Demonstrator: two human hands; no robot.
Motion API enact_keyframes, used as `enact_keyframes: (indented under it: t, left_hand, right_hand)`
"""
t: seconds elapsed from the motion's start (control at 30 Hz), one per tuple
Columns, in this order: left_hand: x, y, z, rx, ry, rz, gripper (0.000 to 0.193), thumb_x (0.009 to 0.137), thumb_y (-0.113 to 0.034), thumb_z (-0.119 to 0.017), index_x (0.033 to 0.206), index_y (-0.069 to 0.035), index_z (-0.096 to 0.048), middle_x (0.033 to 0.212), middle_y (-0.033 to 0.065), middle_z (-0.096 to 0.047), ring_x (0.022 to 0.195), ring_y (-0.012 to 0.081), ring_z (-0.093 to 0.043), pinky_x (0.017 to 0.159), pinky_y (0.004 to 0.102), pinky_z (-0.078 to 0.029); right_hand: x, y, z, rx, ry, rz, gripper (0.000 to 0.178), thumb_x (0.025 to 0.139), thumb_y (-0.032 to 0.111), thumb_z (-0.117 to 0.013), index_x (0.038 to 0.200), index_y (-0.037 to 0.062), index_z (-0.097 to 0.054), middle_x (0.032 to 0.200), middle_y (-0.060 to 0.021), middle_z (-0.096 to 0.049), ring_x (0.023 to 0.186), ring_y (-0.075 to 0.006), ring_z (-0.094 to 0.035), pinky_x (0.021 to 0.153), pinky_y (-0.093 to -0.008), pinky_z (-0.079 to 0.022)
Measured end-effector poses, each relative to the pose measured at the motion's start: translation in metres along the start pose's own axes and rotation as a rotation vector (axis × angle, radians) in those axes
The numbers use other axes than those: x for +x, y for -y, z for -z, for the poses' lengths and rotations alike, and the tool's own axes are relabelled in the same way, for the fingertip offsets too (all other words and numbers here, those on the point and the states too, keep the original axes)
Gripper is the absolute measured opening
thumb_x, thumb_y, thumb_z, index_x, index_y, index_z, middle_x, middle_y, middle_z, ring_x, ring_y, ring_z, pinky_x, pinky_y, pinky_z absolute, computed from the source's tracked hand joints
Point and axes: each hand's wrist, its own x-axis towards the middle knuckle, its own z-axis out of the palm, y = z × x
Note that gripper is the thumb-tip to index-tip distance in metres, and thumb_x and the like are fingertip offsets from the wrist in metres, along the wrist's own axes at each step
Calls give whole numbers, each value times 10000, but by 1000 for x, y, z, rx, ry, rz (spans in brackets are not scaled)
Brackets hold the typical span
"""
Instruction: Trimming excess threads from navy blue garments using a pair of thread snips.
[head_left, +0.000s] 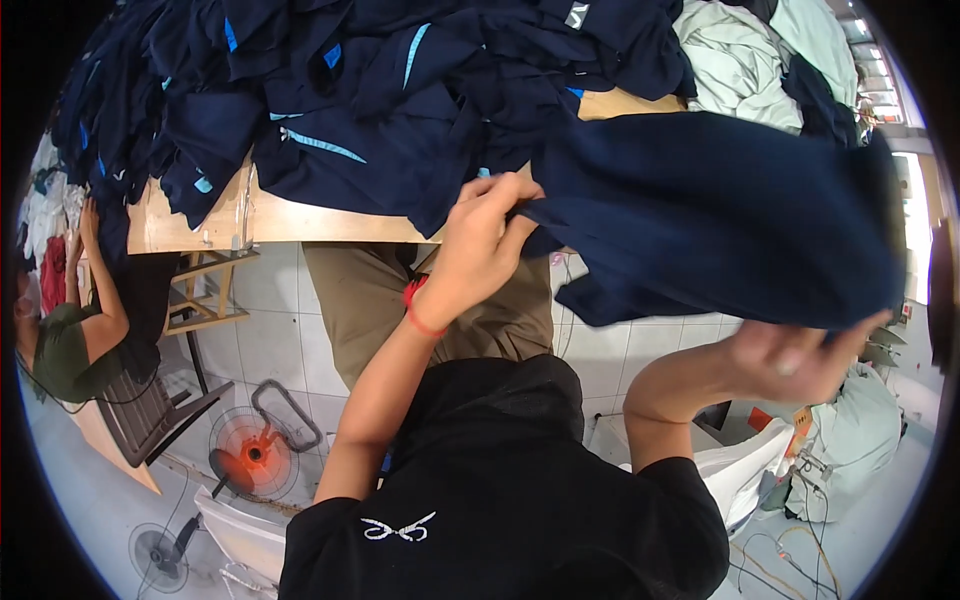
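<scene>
A dark navy garment (710, 210) is stretched out in the air between my hands, at the right of the table's front edge. My left hand (490, 225), with a red band at the wrist, pinches one end of it near the table edge. Lower at the right, my right hand (795, 360) is raised under the other end of the cloth. Motion smears its fingers, and the fabric partly covers them, so its grip does not show. Which part of the garment each end is cannot be made out.
A heap of navy garments (370, 130) with light blue strips covers much of the wooden table (330, 218). Pale green cloth (735, 60) is piled at the far right. Another person (85, 330) works at the left. Two fans (255, 453) and chairs stand on the floor behind me.
</scene>
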Motion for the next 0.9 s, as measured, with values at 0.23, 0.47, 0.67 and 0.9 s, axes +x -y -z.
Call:
enact_keyframes:
  t: [0.23,0.47,0.67,0.9]
  left_hand:
    - [70,-48,59,-37,-414,-193,130,984,-72,-758,1043,22,-692,848,67,-730,746,90,-652,734,238,-528]
    - [-13,119,69,45,-410,274,226,1018,-97,-720,1225,-6,-725,1141,125,-728,1002,204,-728,898,310,-573]
    - [-97,105,64,-48,-488,552,252,1017,-92,-731,1251,-3,-706,1146,88,-725,989,151,-690,878,294,-559]
    - [-146,120,49,104,-446,715,312,920,-140,-846,1150,24,-713,936,118,-718,871,172,-686,816,325,-565]
  right_hand:
    - [64,-40,-107,676,121,-563,234,1091,195,-649,1005,-16,-700,1045,-196,-781,774,-117,-686,565,-235,-467]
    - [-87,-98,-122,528,556,-976,381,1100,246,-651,1276,-91,-667,1136,-193,-771,786,-175,-772,493,-204,-327]
    - [-196,-87,-39,251,742,-1145,313,1085,223,-660,1264,-30,-708,1040,-128,-784,623,-102,-662,488,-207,-326]
    - [-213,-29,-40,261,975,-1278,254,1078,176,-657,1204,-23,-752,989,-98,-774,564,-59,-521,535,-240,-432]
